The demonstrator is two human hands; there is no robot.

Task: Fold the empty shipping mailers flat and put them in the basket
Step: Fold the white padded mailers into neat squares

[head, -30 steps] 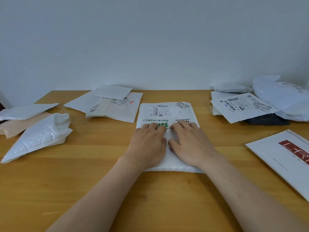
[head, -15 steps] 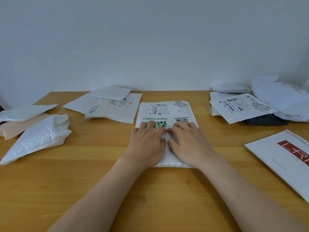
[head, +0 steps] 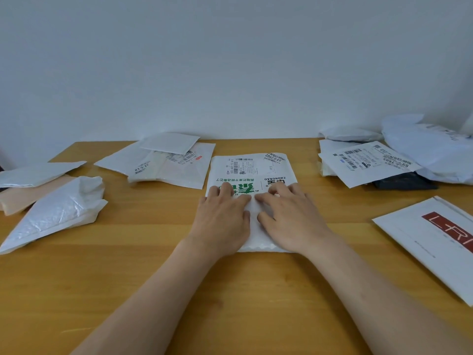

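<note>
We see a white mailer with green print (head: 252, 169) lying flat at the middle of the wooden table (head: 153, 254), its labelled end pointing to twelve o'clock and its near edge towards six. Both hands rest palm down on its near half. The left hand (head: 222, 221) covers the seven o'clock part and the right hand (head: 291, 221) the five o'clock part, with a narrow strip of white showing between them. The left fingers (head: 226, 188) lie straight and close together, their tips on the green lettering. The right fingers (head: 284, 192) lie straight and slightly spread, their tips just below the black print. Neither hand curls round anything; they press flat on the mailer, which runs on past the fingertips towards twelve o'clock and shows again as a thin rim under the wrists. At eleven o'clock from the hands we find a pile of flat white mailers (head: 174, 165), just beside the pressed one. At nine o'clock lies a crumpled white mailer (head: 56, 213), with a peach-coloured one (head: 18, 198) beyond it. At one to two o'clock there is a heap of labelled mailers (head: 368, 160), and at three o'clock a white mailer with a red block (head: 435, 242).
</note>
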